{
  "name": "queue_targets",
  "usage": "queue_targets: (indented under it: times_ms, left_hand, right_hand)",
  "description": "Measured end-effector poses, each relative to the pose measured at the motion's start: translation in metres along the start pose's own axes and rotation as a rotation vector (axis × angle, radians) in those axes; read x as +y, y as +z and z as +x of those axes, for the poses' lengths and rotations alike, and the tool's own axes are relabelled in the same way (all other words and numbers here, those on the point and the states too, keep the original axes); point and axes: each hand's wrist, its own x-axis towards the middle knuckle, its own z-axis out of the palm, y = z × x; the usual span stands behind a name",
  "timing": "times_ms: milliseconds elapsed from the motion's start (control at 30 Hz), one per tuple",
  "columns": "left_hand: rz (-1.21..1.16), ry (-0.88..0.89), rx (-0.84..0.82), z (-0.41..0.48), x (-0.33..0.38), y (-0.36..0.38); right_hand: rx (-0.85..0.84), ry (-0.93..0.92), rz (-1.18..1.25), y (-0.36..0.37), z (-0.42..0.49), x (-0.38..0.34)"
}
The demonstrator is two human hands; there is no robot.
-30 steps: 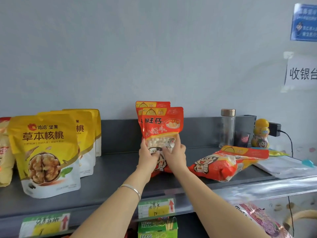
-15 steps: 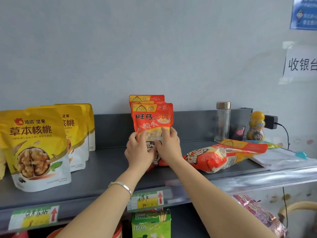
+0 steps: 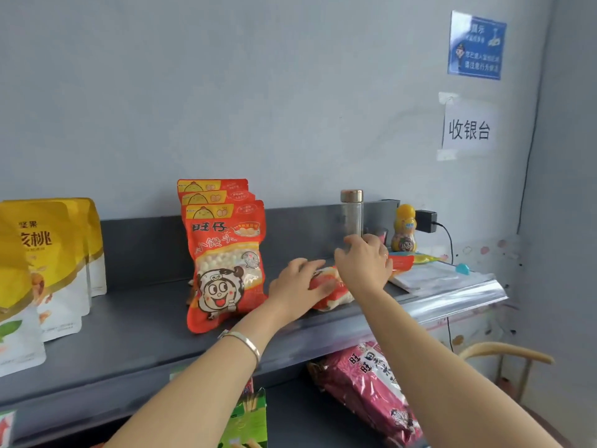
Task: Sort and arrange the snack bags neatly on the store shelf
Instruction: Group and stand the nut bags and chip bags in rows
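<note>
A red lying bag (image 3: 328, 286) rests flat on the grey shelf (image 3: 129, 324), just right of the standing red bags (image 3: 226, 263). The left hand (image 3: 295, 286) grips its near end, fingers over the top and thumb lower down. The right hand (image 3: 363, 265) sits over the bag's far part with the fingers bent down; its back hides whether it grips. A bracelet (image 3: 245, 342) circles the left wrist.

The three red bags stand upright one behind another, facing front. Well to the left, yellow bags (image 3: 48, 270) stand in a similar row.

Behind the right hand, against the shelf's back wall, are a clear bottle (image 3: 351, 211), a yellow toy-shaped bottle (image 3: 404, 232) and a black adapter (image 3: 425, 221). A pink bag (image 3: 365, 386) and a green box (image 3: 248, 418) lie on the level below.
</note>
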Motion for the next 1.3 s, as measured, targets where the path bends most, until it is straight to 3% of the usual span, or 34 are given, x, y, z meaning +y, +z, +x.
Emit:
queue_targets:
  times_ms: [100, 433, 533, 633, 767, 833, 967, 1033, 1100, 1167, 1300]
  left_hand:
    - [0.04, -0.02, -0.1, -0.002, 0.003, 0.015]
    - [-0.134, -0.078, 0.131, 0.0, 0.003, 0.026]
    - [-0.158, 0.013, 0.127, -0.005, 0.0, 0.029]
    - [-0.21, 0.143, 0.11, -0.008, 0.001, 0.026]
    - [-0.307, 0.177, 0.203, -0.011, 0.014, 0.015]
    - [-0.359, 0.088, 0.324, -0.011, 0.02, 0.006]
    - [-0.56, -0.155, 0.557, -0.011, 0.021, -0.023]
    - [-0.661, -0.283, 0.514, -0.014, 0.011, -0.041]
    - [-0.717, -0.328, 0.315, -0.021, -0.002, -0.057]
    - [-0.628, -0.316, 0.147, -0.031, -0.015, -0.066]
    - [-0.527, -0.281, 0.211, -0.053, -0.046, -0.075]
  right_hand:
    - [-0.106, 0.273, 0.138, -0.001, -0.003, 0.015]
    - [-0.223, 0.717, 1.061, 0.008, 0.012, 0.004]
    - [-0.238, 0.791, 1.057, 0.009, 0.011, 0.007]
    - [-0.279, 0.748, 1.135, 0.01, 0.01, 0.011]
    - [-0.08, 0.728, 1.204, 0.015, 0.009, 0.018]
    - [-0.083, 0.662, 1.298, 0.012, 0.008, 0.014]
    - [-0.279, 0.511, 1.444, 0.011, 0.002, 0.007]
    - [-0.383, 0.398, 1.45, 0.016, -0.002, 0.004]
    - [-0.471, 0.267, 1.442, 0.023, -0.006, -0.001]
    - [-0.553, 0.137, 1.409, 0.029, -0.009, -0.011]
    - [-0.652, -0.035, 1.271, 0.046, -0.018, -0.039]
